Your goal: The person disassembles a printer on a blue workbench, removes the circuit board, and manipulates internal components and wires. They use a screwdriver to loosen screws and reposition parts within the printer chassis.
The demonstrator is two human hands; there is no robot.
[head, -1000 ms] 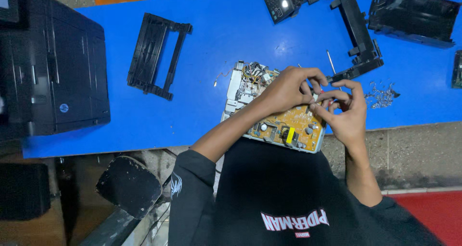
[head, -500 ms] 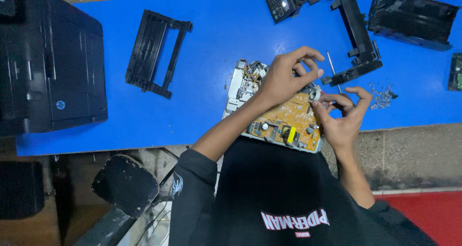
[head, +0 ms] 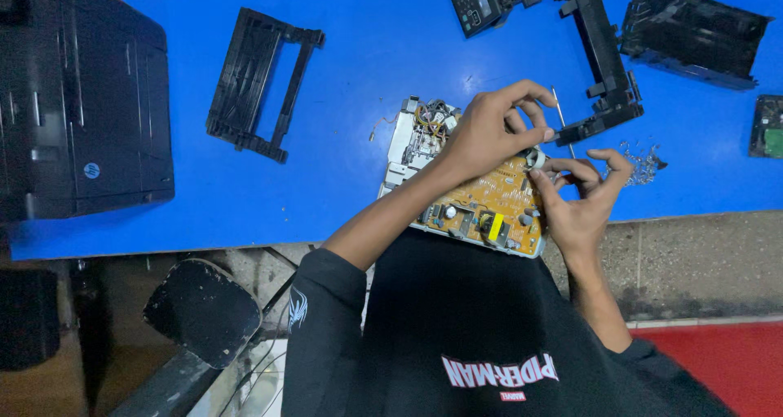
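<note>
Right now my left hand (head: 489,132) rests on the yellow circuit board (head: 489,209), fingers loosely curled. My right hand (head: 583,197) pinches a small white part (head: 536,158) at its edge. Left of me sits a black printer (head: 81,99) bearing a round blue label (head: 91,171).

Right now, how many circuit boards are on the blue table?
2: a yellow circuit board at the table's near edge; a green board at the picture's right edge, cut off. More may be hidden.

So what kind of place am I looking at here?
Probably an electronics repair bench: a yellow-brown circuit board under both hands, black plastic printer frames and loose screws spread on a blue table, beside a whole black printer.
</note>
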